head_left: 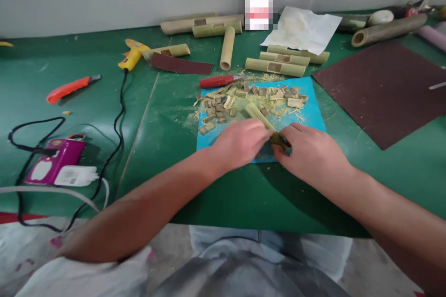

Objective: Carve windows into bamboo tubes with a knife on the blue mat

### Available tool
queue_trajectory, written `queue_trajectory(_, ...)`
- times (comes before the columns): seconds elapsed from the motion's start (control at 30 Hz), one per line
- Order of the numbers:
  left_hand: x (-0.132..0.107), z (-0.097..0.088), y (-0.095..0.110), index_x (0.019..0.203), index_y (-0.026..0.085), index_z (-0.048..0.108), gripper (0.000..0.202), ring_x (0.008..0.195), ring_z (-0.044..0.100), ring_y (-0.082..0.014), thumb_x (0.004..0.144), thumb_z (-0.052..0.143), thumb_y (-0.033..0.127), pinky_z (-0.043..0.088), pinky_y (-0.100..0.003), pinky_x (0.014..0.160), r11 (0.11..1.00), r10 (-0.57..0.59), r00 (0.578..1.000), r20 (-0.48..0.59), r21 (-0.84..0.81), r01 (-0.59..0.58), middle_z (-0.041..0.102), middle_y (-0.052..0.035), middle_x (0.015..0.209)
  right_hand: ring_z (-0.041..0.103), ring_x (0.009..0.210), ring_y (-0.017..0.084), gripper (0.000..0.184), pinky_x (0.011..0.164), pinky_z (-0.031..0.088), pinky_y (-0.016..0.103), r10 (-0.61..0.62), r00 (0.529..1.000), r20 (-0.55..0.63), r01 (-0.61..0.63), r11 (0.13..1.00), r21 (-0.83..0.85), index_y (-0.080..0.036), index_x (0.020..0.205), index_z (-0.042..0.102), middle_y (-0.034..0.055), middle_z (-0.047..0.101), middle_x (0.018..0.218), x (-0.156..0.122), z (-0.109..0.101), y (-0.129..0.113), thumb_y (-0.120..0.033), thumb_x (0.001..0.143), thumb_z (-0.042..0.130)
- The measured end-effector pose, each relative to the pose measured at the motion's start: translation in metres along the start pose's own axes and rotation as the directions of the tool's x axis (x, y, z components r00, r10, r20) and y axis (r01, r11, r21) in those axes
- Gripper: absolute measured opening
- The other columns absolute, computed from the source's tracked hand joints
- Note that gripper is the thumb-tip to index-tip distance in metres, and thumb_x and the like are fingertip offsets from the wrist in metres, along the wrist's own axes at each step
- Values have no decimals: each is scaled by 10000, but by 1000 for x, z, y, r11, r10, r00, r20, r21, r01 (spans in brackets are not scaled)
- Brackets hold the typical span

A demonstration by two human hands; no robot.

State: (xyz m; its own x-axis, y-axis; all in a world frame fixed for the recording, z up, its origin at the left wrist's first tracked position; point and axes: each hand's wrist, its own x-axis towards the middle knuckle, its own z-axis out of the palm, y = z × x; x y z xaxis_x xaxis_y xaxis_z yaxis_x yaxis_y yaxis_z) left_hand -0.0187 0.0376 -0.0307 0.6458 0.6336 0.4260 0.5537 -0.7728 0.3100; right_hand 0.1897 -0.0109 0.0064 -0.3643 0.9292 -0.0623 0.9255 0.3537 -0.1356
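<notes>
Gripping the near end of a bamboo tube [257, 113], the right hand [310, 148] has thumb and fingers closed about it, a little back from the front edge of the worktop [223, 204]. The left hand [242, 141] is just beside it with fingers curled in at the tube; whether they pinch anything cannot be told. The tube slants away over a blue sheet [317, 102], set back from that same edge. Left of the hands, near the front edge, lie a purple box [66, 160] and a white plug [75, 175], with a black cord [120, 120] looping past. Beyond the hands, bamboo chips [218, 106] cover much of the blue sheet, and a red-handled tool [216, 81] lies at its far left corner. On the right, a large brown sheet [386, 97] points one corner toward the front edge. Over on the left is an orange knife [69, 90]. Farther back come a yellow corded tool [132, 58], a brown strip [181, 64] and notched tubes [292, 69]; white paper [303, 28] lies near the back edge, left of a brownish tube [390, 30].
</notes>
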Motion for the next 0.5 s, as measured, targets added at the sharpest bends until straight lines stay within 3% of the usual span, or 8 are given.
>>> queue_trajectory(0.03, 0, 0, 0, 979, 154, 733, 319, 801, 663, -168, 1063, 448, 272, 526, -277, 717, 1000, 8, 1000, 18, -8, -8, 714, -59, 854, 613, 752, 199, 168, 605, 310, 327, -2, 1000, 2, 2, 1000, -2, -157, 854, 675, 86, 693, 885, 0, 0, 0, -275, 902, 565)
queue_trajectory(0.13, 0, -1, -2, 925, 140, 725, 255, 811, 663, -166, 1027, 512, 233, 531, -281, 741, 989, -144, 980, -140, 13, 147, 715, -67, 875, 618, 758, 205, 183, 598, 307, 327, 12, 1000, 2, -12, 1000, -12, -158, 875, 681, 94, 696, 904, -1, -1, -1, -290, 912, 559)
queue_trajectory(0.17, 0, -1, -2, 923, 140, 723, 257, 814, 662, -167, 1028, 508, 235, 533, -287, 751, 987, -157, 976, -149, 13, 161, 713, -66, 872, 620, 759, 206, 181, 597, 307, 326, 12, 1000, 7, -12, 1000, -14, -157, 878, 682, 95, 697, 907, -1, -2, -1, -288, 911, 562)
queue_trajectory(0.27, -2, -1, 0, 974, 162, 729, 321, 807, 653, -164, 1061, 439, 269, 522, -272, 715, 999, -14, 999, 53, -39, 16, 706, -56, 854, 622, 768, 204, 164, 608, 314, 322, -1, 1000, 26, 1, 1000, -11, -153, 873, 680, 97, 700, 903, -1, -2, -2, -271, 907, 571)
queue_trajectory(0.3, -2, -1, 0, 967, 169, 730, 318, 812, 654, -162, 1059, 443, 268, 522, -268, 717, 999, -2, 998, 61, -42, 4, 711, -54, 861, 621, 767, 203, 166, 609, 315, 322, 0, 1000, 25, 0, 1000, -11, -153, 871, 680, 97, 701, 903, -1, -2, -2, -272, 909, 570)
queue_trajectory(0.4, -1, -1, -2, 943, 154, 726, 232, 826, 661, -166, 1016, 518, 226, 533, -286, 762, 983, -179, 975, -133, 6, 181, 717, -61, 890, 616, 758, 201, 181, 599, 307, 323, 16, 1000, 8, -16, 1000, -15, -157, 884, 685, 97, 703, 916, -1, -2, -2, -284, 916, 560)
queue_trajectory(0.43, 0, -2, -2, 951, 150, 725, 226, 842, 665, -171, 1014, 522, 224, 534, -292, 773, 981, -193, 971, -142, 4, 196, 717, -62, 899, 615, 756, 201, 181, 597, 306, 323, 12, 1000, 10, -12, 1000, -16, -158, 888, 687, 98, 703, 918, -1, -2, -2, -283, 917, 560)
queue_trajectory(0.5, 0, -2, 0, 919, 153, 721, 289, 814, 656, -164, 1041, 479, 253, 526, -279, 737, 995, -93, 995, -24, -27, 92, 704, -55, 860, 616, 764, 204, 172, 598, 308, 323, -13, 1000, 26, 14, 1000, -14, -153, 896, 690, 102, 702, 915, -1, -3, -2, -271, 916, 566)
